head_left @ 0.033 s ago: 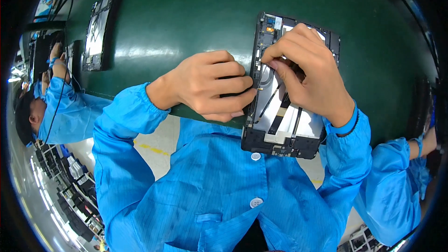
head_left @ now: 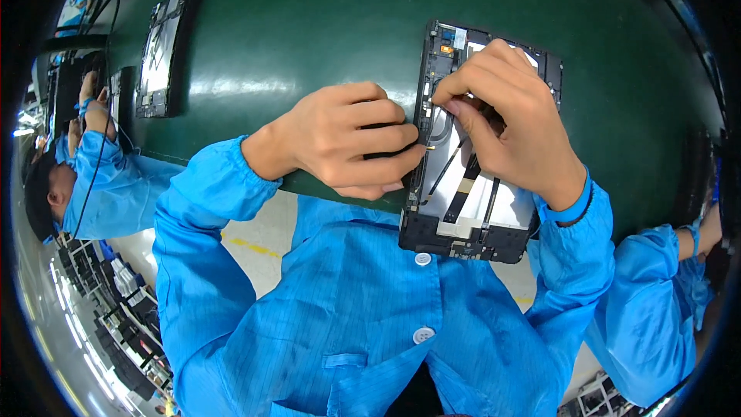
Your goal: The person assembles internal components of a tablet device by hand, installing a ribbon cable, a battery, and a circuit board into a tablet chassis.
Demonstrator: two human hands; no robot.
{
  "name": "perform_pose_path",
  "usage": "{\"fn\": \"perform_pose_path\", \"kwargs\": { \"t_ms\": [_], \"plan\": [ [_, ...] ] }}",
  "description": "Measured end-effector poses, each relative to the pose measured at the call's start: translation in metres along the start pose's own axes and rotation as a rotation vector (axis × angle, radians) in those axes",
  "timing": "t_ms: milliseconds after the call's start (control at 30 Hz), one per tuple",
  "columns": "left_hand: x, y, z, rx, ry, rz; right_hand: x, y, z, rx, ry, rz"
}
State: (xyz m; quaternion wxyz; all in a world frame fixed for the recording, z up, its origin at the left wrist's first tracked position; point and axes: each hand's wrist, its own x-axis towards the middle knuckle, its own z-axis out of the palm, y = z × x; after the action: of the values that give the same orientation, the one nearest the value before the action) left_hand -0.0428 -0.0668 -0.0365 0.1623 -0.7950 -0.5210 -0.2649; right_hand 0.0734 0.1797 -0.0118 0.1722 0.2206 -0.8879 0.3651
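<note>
An opened tablet (head_left: 502,224), its black frame and inner parts bared, lies tilted at the table's front edge, its near end reaching over toward my chest. My left hand (head_left: 347,141) is beside its left side, the bent fingertips gripping that edge. A tiny gold-coloured piece (head_left: 431,148) shows at one of those fingertips. Over the tablet's upper middle is my right hand (head_left: 509,112), its thumb and index finger pinched together near the left rim; whatever is between them is too small to make out. Black flat cables (head_left: 461,199) run across the silvery inside below the right hand.
Another opened tablet (head_left: 160,58) lies at the far left of the green table (head_left: 309,23). A person in blue (head_left: 116,185) works at the left, and a blue sleeve (head_left: 644,309) shows at the right. A thin black cable (head_left: 116,38) hangs at the left.
</note>
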Motion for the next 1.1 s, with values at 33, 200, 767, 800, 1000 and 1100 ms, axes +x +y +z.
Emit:
{"fn": "perform_pose_path", "kwargs": {
  "t_ms": [33, 200, 767, 800, 1000, 1100],
  "plan": [
    [0.0, -0.001, 0.002, 0.014, -0.004, 0.012, -0.003, -0.001, 0.0, -0.003, 0.001, 0.001],
    [-0.001, -0.01, 0.004, 0.028, -0.001, 0.017, 0.0, 0.004, -0.002, -0.009, -0.012, 0.017],
    [0.0, -0.028, -0.007, -0.047, -0.058, 0.081, 0.016, 0.002, 0.0, 0.027, 0.04, 0.055],
    [0.0, -0.027, -0.006, -0.058, -0.055, 0.085, 0.016, 0.002, 0.001, 0.044, 0.059, 0.064],
    [-0.001, -0.029, -0.007, -0.057, -0.068, 0.033, 0.015, 0.005, 0.002, 0.026, 0.047, 0.038],
    [-0.002, -0.031, -0.01, -0.031, -0.086, -0.052, 0.017, 0.004, 0.0, 0.015, 0.047, 0.051]
  ]
}}
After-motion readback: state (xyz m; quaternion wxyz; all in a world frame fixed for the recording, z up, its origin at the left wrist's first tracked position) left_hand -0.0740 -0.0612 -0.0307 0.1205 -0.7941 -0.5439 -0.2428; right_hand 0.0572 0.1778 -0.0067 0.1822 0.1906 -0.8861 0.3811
